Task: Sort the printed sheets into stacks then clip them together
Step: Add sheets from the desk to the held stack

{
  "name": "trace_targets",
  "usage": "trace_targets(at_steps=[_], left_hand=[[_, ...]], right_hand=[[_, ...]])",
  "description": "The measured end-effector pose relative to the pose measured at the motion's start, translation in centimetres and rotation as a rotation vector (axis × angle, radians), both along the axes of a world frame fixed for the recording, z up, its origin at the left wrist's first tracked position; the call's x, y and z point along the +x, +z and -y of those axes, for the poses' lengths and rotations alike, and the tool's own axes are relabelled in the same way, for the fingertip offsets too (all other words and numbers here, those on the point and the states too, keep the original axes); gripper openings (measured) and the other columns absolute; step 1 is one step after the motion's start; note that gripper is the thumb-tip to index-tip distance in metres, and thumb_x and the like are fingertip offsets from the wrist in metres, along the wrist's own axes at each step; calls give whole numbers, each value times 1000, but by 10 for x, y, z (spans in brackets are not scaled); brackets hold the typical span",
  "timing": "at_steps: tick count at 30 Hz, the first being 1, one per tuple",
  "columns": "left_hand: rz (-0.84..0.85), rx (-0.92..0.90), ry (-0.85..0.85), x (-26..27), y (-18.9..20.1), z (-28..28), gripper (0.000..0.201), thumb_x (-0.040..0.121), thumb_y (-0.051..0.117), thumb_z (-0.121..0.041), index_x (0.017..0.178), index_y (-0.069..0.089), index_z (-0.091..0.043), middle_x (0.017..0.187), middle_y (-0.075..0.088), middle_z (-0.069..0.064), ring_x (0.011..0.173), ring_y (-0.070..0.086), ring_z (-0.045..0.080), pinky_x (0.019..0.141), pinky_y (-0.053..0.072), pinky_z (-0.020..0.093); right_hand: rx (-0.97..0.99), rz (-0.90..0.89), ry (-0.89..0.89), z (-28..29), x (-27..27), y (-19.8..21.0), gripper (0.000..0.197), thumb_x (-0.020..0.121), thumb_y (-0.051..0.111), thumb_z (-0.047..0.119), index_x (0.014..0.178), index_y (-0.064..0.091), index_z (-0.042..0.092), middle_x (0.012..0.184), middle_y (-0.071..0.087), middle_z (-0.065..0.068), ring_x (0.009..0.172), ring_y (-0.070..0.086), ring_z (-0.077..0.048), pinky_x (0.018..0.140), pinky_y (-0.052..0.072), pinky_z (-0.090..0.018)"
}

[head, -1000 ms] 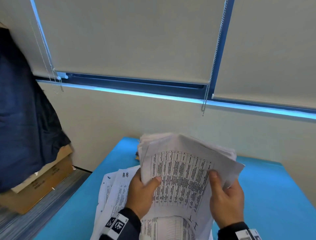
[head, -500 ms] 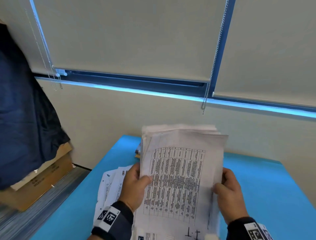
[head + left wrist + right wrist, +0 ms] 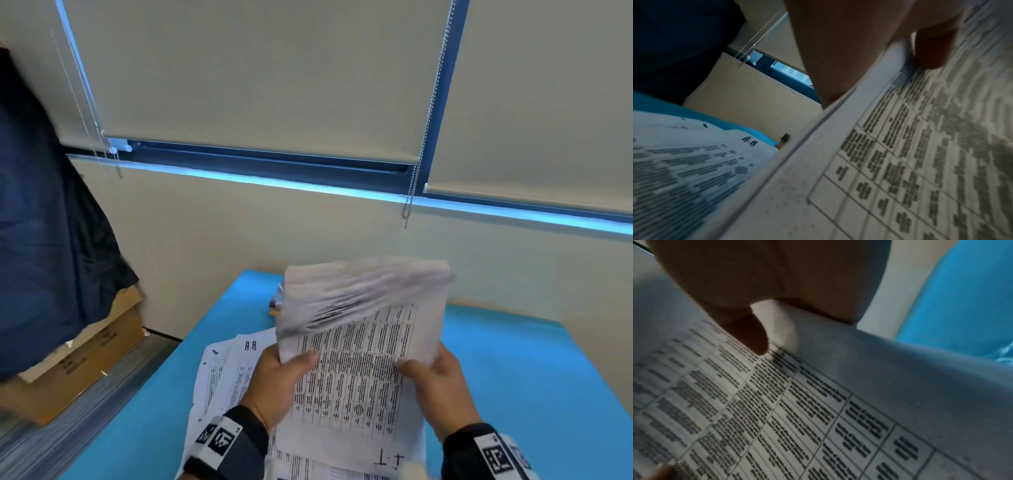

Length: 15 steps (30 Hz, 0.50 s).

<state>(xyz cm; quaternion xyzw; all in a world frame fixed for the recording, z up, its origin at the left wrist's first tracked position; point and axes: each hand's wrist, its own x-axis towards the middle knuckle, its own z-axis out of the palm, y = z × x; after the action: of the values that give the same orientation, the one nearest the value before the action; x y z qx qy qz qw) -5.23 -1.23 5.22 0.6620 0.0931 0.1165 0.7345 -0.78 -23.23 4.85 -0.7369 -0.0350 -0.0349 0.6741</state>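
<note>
A thick bundle of printed sheets (image 3: 359,359) is held upright above the blue table (image 3: 513,377), its upper edges blurred and fanned. The left edge of the bundle is gripped by the left hand (image 3: 277,383), with the thumb laid across the printed face. The right edge is gripped by the right hand (image 3: 435,387), its thumb likewise pressed on the front sheet. Loose sheets (image 3: 222,370), one marked "H.R", are spread flat on the table below and to the left of the bundle. A small dark object (image 3: 784,140) is seen behind the bundle; what it is cannot be told. Cardboard boxes (image 3: 85,359) are stacked on the floor at the left.
</note>
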Motion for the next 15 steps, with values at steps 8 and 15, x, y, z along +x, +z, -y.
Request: trace_targets(at_steps=[8,15], left_hand=[[17,25,54,-6,1,16,18,91,63,-13,96,62,-31,99,69,-3,95,62,7,68,42,13],[-3,93,-62,-2,-11,14,18,85,69,-16,99,67,-28,93,74,-6,91,67,9,73,49,17]], right_hand=[[-55,52,-25,-6,-20,1,20,81,68,-5,81,71,15,81,73,-8,75,67,-19,68,49,-37],[-183,79,-172,8,-18,-1,17,88,68,14,72,69,7,76,71,-13,75,64,-29,65,47,-37]])
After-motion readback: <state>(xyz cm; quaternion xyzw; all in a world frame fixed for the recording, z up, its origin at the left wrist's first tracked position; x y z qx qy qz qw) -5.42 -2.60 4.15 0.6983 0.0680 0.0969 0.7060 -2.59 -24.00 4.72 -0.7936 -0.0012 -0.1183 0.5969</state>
